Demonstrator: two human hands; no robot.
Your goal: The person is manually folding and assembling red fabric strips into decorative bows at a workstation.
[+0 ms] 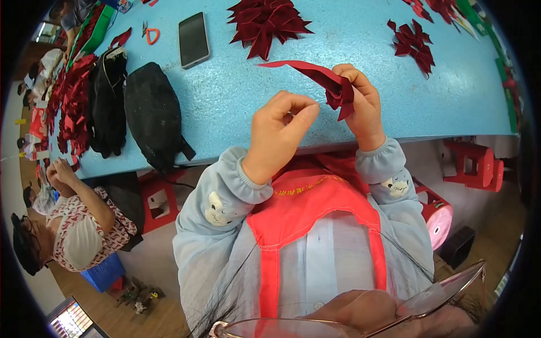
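Head view: a dark red strip of velvety cloth (345, 93) is held above the near edge of a blue table (349, 34), in front of the wearer's red apron (315, 205). It is pinched between the thumb and fingers of the right hand (365, 104), with its folded, bunched end at the fingertips and its long tapering end pointed toward the left. The left hand (282, 132) is raised just beside it, apart from the cloth, with thumb and forefinger brought together at the tips; whether anything fine is gripped between them cannot be told. Both forearms are covered by pale blue sleeves. Beyond the hands, a pile of dark red bows (267, 25) with pointed ends is laid on the table, and a smaller red cluster (413, 45) is seen farther right. To the left of the pile a dark-screened phone (194, 40) is set down, with orange-handled snips (150, 34) near it. A black pouch (153, 110) is placed at the table's near edge, a second black bag (107, 104) beside it, and past that red cloth pieces (72, 118) are heaped. At the far left, a co-worker (84, 236) is seated.
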